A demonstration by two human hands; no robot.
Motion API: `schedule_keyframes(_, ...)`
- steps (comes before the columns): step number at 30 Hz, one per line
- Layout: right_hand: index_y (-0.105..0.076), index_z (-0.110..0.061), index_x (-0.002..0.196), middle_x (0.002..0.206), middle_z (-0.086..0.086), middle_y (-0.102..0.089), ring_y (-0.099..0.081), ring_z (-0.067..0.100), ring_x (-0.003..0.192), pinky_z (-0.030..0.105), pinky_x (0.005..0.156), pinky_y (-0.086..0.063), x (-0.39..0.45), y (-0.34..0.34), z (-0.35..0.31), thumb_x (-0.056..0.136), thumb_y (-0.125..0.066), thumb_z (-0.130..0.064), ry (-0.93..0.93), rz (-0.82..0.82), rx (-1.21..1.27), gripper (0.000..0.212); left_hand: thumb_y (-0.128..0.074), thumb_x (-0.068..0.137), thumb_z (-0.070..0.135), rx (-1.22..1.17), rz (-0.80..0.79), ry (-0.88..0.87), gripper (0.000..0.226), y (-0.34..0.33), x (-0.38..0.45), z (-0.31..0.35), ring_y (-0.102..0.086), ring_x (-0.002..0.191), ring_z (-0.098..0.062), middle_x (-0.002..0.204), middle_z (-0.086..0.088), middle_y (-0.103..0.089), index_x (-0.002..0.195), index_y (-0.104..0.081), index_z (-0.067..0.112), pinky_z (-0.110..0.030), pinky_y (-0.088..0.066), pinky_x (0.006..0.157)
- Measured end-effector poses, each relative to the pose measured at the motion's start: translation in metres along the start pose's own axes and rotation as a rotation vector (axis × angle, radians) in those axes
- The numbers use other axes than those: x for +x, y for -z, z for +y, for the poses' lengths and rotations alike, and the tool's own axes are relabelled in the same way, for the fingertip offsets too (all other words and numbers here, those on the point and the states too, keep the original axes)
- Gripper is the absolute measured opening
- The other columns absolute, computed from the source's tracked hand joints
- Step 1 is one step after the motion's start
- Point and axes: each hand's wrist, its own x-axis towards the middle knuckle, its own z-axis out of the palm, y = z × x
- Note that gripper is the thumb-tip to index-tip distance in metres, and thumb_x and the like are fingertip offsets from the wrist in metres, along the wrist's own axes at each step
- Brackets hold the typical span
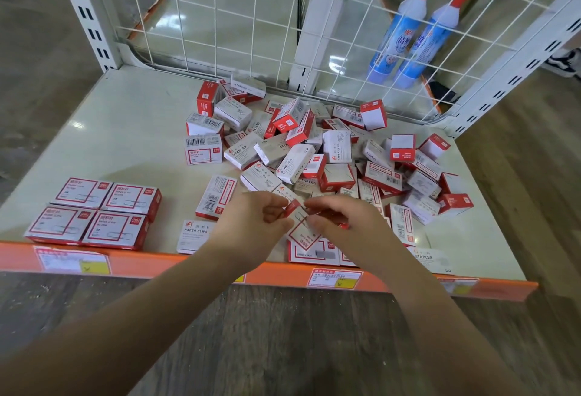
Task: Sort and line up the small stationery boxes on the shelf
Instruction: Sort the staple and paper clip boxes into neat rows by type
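Both hands meet near the front edge of the shelf [125,118], a little right of its middle. The left hand [251,222] and the right hand [342,222] hold one small red and white box [301,225] between them. The fingers of each hand are curled and pinch the box at its two ends, the left at the red end and the right at the other end. The box is tilted and it hangs just above some flat boxes at the front edge [311,252].

At the front left corner of the shelf, four paper clip boxes [94,213] already lie in a neat block, two by two, touching each other. Behind the hands, toward the wire back [220,18], the unsorted pile [314,150] is still large, with staples boxes and paper clip boxes mixed and lying in all directions.

I think the step in hand is to read the label and to decide the group of this box. To do it well, turn the printed face up first, so the kind is sure. Then lay the box flat beside boxes of the same kind, its sides parallel to the orange front edge [188,262] and touching its neighbour. Most of the task remains.
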Motion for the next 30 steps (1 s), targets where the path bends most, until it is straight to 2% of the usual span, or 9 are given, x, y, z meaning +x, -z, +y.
schedule_keyframes(4, -0.059, -0.019, 0.121, 0.091, -0.015, -0.06, -0.058, -0.002, 0.087, 0.012, 0.073, -0.049, 0.002, 0.001, 0.0, 0.09, -0.058, -0.016, -0.052, -0.06, 0.099, 0.031, -0.067, 0.084, 0.017, 0.018, -0.038, 0.023, 0.042, 0.001, 0.002, -0.003, -0.061, 0.085, -0.005, 0.094, 0.007, -0.062, 0.124, -0.056, 0.014, -0.012, -0.049, 0.07)
schedule_keyframes(8, -0.051, -0.024, 0.128, 0.088, -0.014, -0.06, -0.059, -0.001, 0.085, 0.013, 0.067, -0.051, -0.001, 0.0, 0.004, 0.092, -0.054, -0.018, -0.077, 0.001, 0.15, 0.037, -0.065, 0.085, 0.023, -0.033, -0.051, 0.075, 0.049, 0.001, 0.003, -0.002, -0.059, 0.096, -0.011, 0.118, 0.001, -0.061, 0.132, -0.049, 0.017, -0.02, -0.051, 0.07)
schedule_keyframes(11, -0.044, -0.03, 0.133, 0.09, -0.013, -0.06, -0.06, 0.001, 0.089, 0.017, 0.071, -0.054, -0.001, 0.001, 0.007, 0.093, -0.053, -0.017, -0.081, 0.109, 0.199, 0.043, -0.056, 0.091, 0.024, 0.029, -0.067, 0.116, 0.031, -0.001, 0.0, -0.001, -0.059, 0.085, -0.01, 0.101, 0.007, -0.063, 0.121, -0.059, 0.015, -0.015, -0.047, 0.061)
schedule_keyframes(13, -0.043, -0.032, 0.134, 0.09, -0.011, -0.061, -0.062, 0.003, 0.09, 0.021, 0.073, -0.055, 0.001, 0.0, 0.007, 0.093, -0.051, -0.015, -0.081, 0.183, 0.252, 0.046, -0.052, 0.093, 0.022, 0.025, -0.149, 0.151, 0.023, -0.005, -0.004, -0.001, -0.063, 0.082, -0.012, 0.091, 0.005, -0.067, 0.11, -0.066, 0.015, -0.022, -0.053, 0.068)
schedule_keyframes(16, -0.046, -0.03, 0.131, 0.091, -0.013, -0.06, -0.061, 0.002, 0.092, 0.016, 0.071, -0.054, 0.001, -0.003, 0.004, 0.094, -0.048, -0.016, -0.055, 0.243, 0.292, 0.04, -0.055, 0.092, 0.019, -0.138, -0.195, 0.249, 0.022, -0.009, -0.006, 0.003, -0.065, 0.089, -0.016, 0.097, -0.001, -0.069, 0.11, -0.067, 0.014, -0.027, -0.054, 0.079)
schedule_keyframes(20, -0.053, -0.028, 0.113, 0.094, -0.009, -0.062, -0.063, 0.007, 0.094, 0.023, 0.074, -0.057, 0.0, -0.009, 0.002, 0.094, -0.05, -0.017, -0.071, 0.235, 0.353, 0.023, -0.054, 0.091, 0.009, -0.39, -0.145, 0.367, 0.016, -0.008, -0.003, 0.006, -0.066, 0.084, -0.015, 0.09, -0.001, -0.069, 0.101, -0.067, 0.014, -0.022, -0.054, 0.068)
schedule_keyframes(22, -0.052, -0.028, 0.1, 0.094, -0.003, -0.065, -0.065, 0.009, 0.093, 0.025, 0.073, -0.057, -0.001, -0.011, 0.003, 0.092, -0.053, -0.015, -0.09, 0.225, 0.423, 0.016, -0.053, 0.091, 0.004, -0.503, -0.097, 0.408, 0.015, -0.006, -0.003, 0.004, -0.066, 0.088, -0.021, 0.09, -0.006, -0.069, 0.094, -0.067, 0.009, -0.026, -0.054, 0.074)
schedule_keyframes(27, -0.055, -0.019, 0.091, 0.089, -0.007, -0.065, -0.064, 0.002, 0.081, 0.015, 0.064, -0.054, 0.0, -0.014, 0.003, 0.087, -0.061, -0.018, -0.109, 0.258, 0.408, 0.008, -0.055, 0.09, 0.006, -0.461, 0.032, 0.338, 0.019, -0.002, -0.003, -0.001, -0.061, 0.098, -0.02, 0.088, 0.0, -0.067, 0.103, -0.068, 0.01, -0.03, -0.05, 0.087)
schedule_keyframes(30, -0.057, -0.012, 0.093, 0.09, -0.003, -0.066, -0.064, 0.005, 0.081, 0.013, 0.064, -0.053, -0.001, -0.015, 0.003, 0.084, -0.064, -0.018, -0.132, 0.261, 0.404, 0.013, -0.052, 0.092, 0.007, -0.449, 0.077, 0.296, 0.022, 0.002, -0.002, -0.002, -0.06, 0.093, -0.016, 0.086, 0.005, -0.064, 0.109, -0.066, 0.01, -0.021, -0.051, 0.074)
